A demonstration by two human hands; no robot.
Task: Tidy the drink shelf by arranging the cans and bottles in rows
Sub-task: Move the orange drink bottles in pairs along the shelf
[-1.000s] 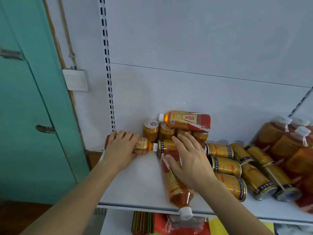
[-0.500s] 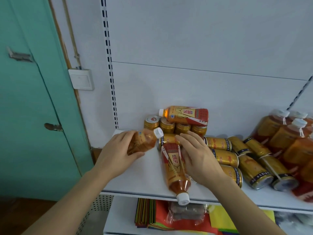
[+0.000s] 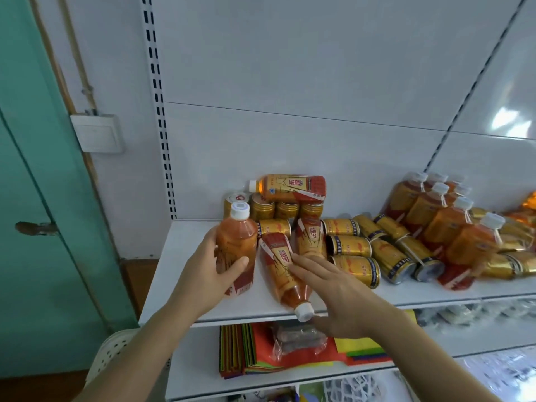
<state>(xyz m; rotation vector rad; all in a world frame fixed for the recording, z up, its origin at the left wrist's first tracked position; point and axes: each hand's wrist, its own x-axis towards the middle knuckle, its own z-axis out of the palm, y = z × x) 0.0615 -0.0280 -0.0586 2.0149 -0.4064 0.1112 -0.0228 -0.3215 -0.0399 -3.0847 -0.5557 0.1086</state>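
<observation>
The left hand (image 3: 203, 277) grips one upright bottle (image 3: 236, 245) at the shelf's (image 3: 179, 274) left end. Just right of it, the right hand (image 3: 339, 297) rests flat, fingers straight, on a second bottle lying cap-forward (image 3: 282, 274). A third (image 3: 311, 239) lies beside that; a fourth (image 3: 290, 185) tops four upright cans (image 3: 262, 206) behind. Fallen cans (image 3: 349, 246) crowd the right.

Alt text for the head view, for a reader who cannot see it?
A left hand grips an upright orange drink bottle above a white shelf, while the open right hand reaches over a lying bottle. Gold cans lie jumbled beside it.
</observation>
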